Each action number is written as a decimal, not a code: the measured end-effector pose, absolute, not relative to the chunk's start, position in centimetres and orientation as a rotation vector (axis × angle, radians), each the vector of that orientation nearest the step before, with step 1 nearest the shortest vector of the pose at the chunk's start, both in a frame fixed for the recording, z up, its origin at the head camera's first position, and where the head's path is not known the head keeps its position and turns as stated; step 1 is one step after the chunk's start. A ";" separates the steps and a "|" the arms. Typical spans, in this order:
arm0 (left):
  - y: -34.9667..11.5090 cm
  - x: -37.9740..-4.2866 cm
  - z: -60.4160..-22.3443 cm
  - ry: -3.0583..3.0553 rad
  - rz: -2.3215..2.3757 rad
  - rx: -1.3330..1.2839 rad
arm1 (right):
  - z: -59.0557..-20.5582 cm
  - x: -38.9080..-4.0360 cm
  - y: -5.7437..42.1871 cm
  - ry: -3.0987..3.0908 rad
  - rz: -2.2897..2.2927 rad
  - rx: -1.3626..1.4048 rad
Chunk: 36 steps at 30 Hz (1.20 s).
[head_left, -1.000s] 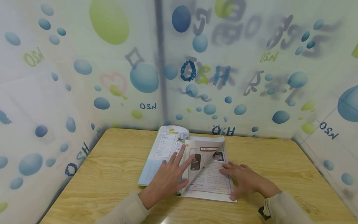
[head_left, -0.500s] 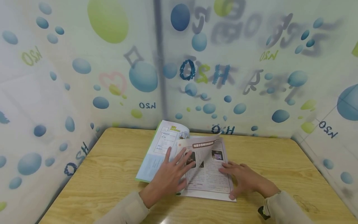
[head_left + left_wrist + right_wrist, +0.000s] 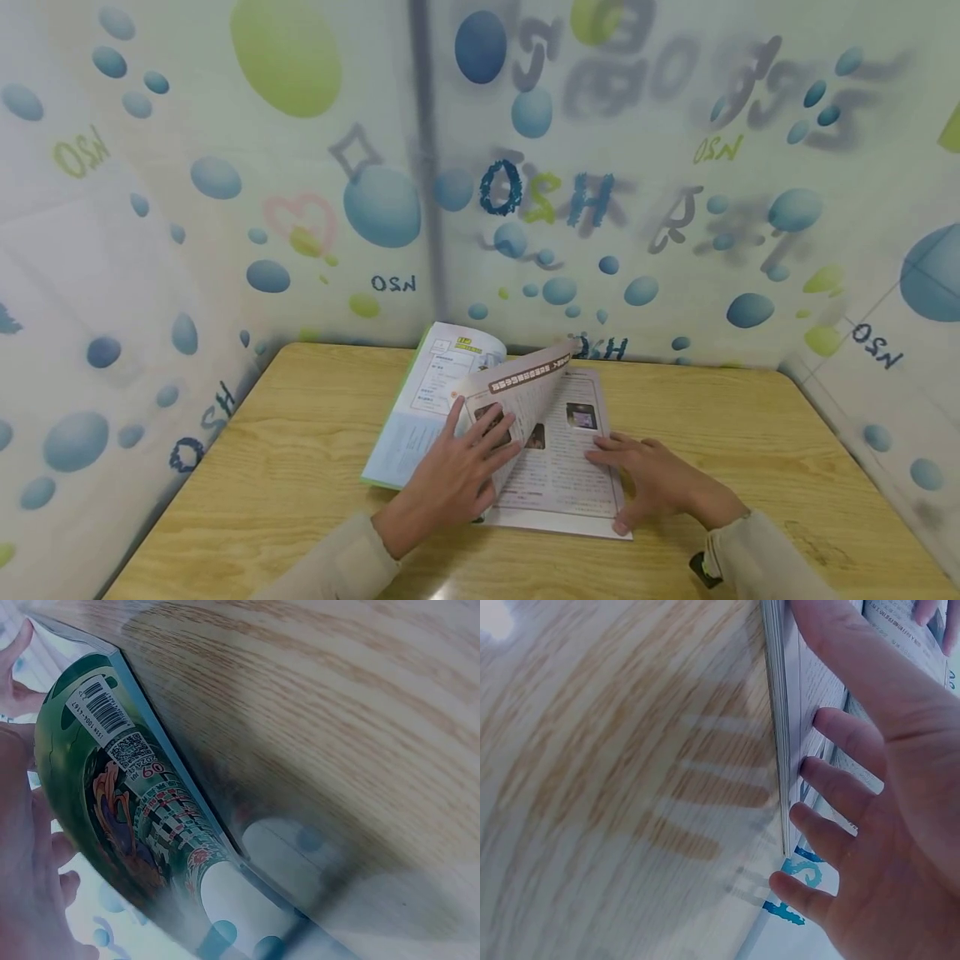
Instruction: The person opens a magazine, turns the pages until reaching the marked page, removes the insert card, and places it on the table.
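An open magazine (image 3: 566, 479) lies on the wooden table in the head view. One of its pages (image 3: 529, 385) stands partly lifted and curls over to the left. Against this page my left hand (image 3: 453, 471) lies with its fingers spread. The left wrist view shows the green back cover (image 3: 75, 761) with a barcode, raised off the table along its outer side. At the right edge of the magazine, my right hand (image 3: 663, 479) touches the page with fingers apart and thumb near the lower corner. In the right wrist view, its fingertips sit along the page stack (image 3: 778, 727).
The wooden table (image 3: 300, 467) stretches out around the magazine. Behind and at both sides hangs a pale curtain (image 3: 645, 175) printed with blue and green drops and letters. A dark wrist strap (image 3: 705, 570) shows at the right sleeve.
My left hand has shifted slightly left, and the page under it has swung further left, uncovering more of the right page. The left half of the magazine has tilted up a little. My right hand stays put.
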<state>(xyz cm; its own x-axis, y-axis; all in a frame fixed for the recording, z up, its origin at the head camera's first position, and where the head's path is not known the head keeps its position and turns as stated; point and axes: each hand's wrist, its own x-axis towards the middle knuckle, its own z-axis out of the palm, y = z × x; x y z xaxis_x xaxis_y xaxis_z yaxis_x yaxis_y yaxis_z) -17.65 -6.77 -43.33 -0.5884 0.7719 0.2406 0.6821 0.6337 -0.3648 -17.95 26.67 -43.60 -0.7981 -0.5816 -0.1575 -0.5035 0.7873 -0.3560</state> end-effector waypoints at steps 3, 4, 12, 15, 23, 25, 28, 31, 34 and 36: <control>-6.8 -17.6 -43.4 -2.497 0.313 -1.161 | -43.7 -17.9 26.7 2.720 -0.437 -0.837; -6.8 -17.6 -43.4 -2.502 0.308 -1.158 | -43.7 -17.9 26.6 2.721 -0.435 -0.835; -6.9 -17.6 -43.7 -2.480 0.321 -1.101 | -43.6 -17.9 26.7 2.716 -0.447 -0.828; -6.9 -17.5 -43.7 -2.469 0.351 -1.070 | -43.5 -17.8 26.7 2.713 -0.456 -0.830; -6.8 -17.3 -43.7 -2.504 0.349 -1.048 | -43.6 -17.8 26.7 2.719 -0.453 -0.833; -6.9 -17.2 -43.8 -2.515 0.326 -1.063 | -43.7 -17.9 26.7 2.720 -0.449 -0.829; -7.0 -17.1 -43.9 -2.533 0.283 -1.084 | -43.8 -17.9 26.7 2.726 -0.441 -0.843; -7.1 -17.1 -44.0 -2.551 0.234 -1.095 | -43.8 -17.9 26.7 2.730 -0.436 -0.859; -7.2 -17.1 -44.2 -2.573 0.199 -1.099 | -43.8 -17.9 26.7 2.727 -0.443 -0.861; -7.2 -17.2 -44.3 -2.590 0.187 -1.098 | -43.8 -17.9 26.7 2.728 -0.443 -0.856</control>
